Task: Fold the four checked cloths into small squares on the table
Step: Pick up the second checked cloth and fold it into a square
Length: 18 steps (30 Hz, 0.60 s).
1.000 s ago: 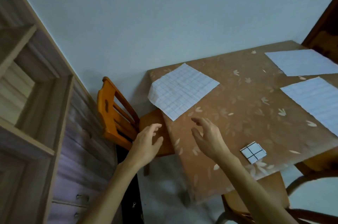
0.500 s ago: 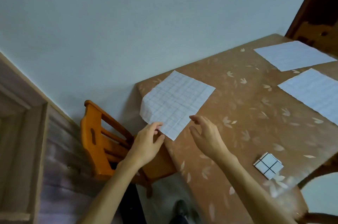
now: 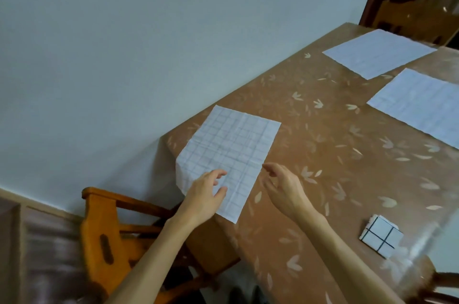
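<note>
So, four cloths on the desk (image 3: 310, 154): left cloth (image 3: 231, 144) flat, two flat cloths (image 3: 377, 51) (image 3: 422, 105) far right, one folded square (image 3: 381, 238) near right. Left hand (image 3: 206, 194) loose over the left cloth, right hand (image 3: 285, 187) open just beside it, both holding nothing.

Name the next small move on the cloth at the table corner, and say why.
Probably pinch the closest edge of the near cloth with both hands and fold it in half. It lies flat, one corner drooping off the table; the left hand is over it, the right hand open beside it, neither gripping. Only one folded square is done.
</note>
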Each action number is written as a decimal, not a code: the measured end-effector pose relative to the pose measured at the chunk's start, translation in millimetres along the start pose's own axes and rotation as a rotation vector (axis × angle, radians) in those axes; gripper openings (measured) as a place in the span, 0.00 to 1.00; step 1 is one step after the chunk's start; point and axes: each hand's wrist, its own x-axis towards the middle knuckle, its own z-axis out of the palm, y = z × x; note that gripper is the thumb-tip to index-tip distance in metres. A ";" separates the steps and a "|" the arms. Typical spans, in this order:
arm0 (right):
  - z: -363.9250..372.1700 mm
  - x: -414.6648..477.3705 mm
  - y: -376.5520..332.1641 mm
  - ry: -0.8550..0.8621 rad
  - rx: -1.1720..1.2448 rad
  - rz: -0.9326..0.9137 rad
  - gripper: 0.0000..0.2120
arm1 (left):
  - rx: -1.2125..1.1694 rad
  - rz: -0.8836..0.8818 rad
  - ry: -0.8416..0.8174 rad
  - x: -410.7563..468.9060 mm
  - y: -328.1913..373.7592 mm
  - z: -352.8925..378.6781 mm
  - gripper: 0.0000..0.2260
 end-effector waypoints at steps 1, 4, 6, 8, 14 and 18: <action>0.6 6.9 3.3 0.002 -0.005 0.013 0.18 | 0.002 0.006 -0.011 8.7 -2.2 -0.2 0.18; 4.1 33.0 10.4 -0.007 -0.043 0.051 0.18 | 0.012 0.028 -0.035 37.8 -10.8 -0.2 0.17; 5.9 56.3 10.9 -0.024 -0.077 0.082 0.19 | 0.009 0.035 -0.066 62.1 -19.0 -1.4 0.17; 8.2 82.8 12.3 -0.037 -0.112 0.110 0.19 | 0.018 0.055 -0.113 92.3 -29.8 -4.6 0.17; 18.0 173.0 20.0 -0.027 -0.199 0.223 0.19 | 0.025 0.120 -0.172 214.1 -56.4 -14.4 0.15; 24.5 227.0 29.2 -0.049 -0.263 0.279 0.19 | 0.068 0.157 -0.238 290.0 -67.0 0.2 0.14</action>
